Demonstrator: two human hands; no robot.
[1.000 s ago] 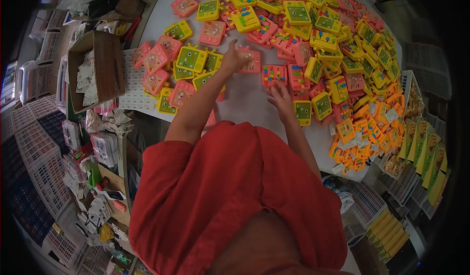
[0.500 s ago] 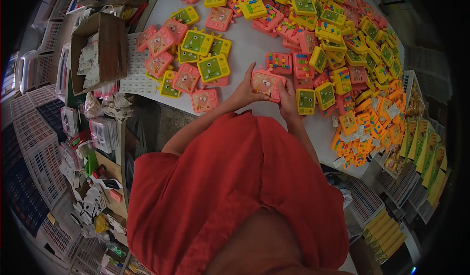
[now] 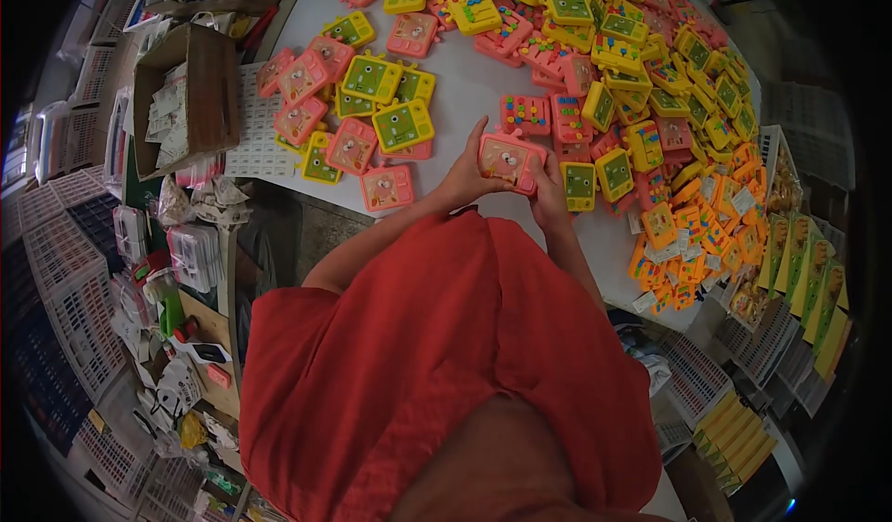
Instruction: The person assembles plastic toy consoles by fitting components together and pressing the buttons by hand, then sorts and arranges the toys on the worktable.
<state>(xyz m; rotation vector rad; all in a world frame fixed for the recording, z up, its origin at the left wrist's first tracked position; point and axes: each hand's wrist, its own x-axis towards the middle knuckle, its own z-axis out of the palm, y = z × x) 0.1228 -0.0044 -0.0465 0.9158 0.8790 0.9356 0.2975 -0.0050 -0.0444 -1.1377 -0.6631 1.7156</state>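
Observation:
A pink toy game console (image 3: 508, 162) with a cartoon face on its front is held between my two hands, just above the table's near edge. My left hand (image 3: 467, 174) grips its left side, thumb along the lower edge. On its right side are the fingers of my right hand (image 3: 548, 190). Just beyond lie pink toys with coloured beads (image 3: 526, 114), and a yellow toy with a green face (image 3: 578, 185) is to the right of my right hand. Left of my left hand lies another pink toy (image 3: 386, 187).
A large heap of yellow and pink toys (image 3: 624, 52) covers the table's right side, with orange toys and paper tags (image 3: 715, 220) nearer me. A looser group (image 3: 372, 80) lies left. Beside the table are a cardboard box (image 3: 212, 90) and yellow-green packages (image 3: 808, 276).
Both hands keep their hold on the pink toy, which seems barely moved. The view has shifted slightly, so the heap sits a little further left.

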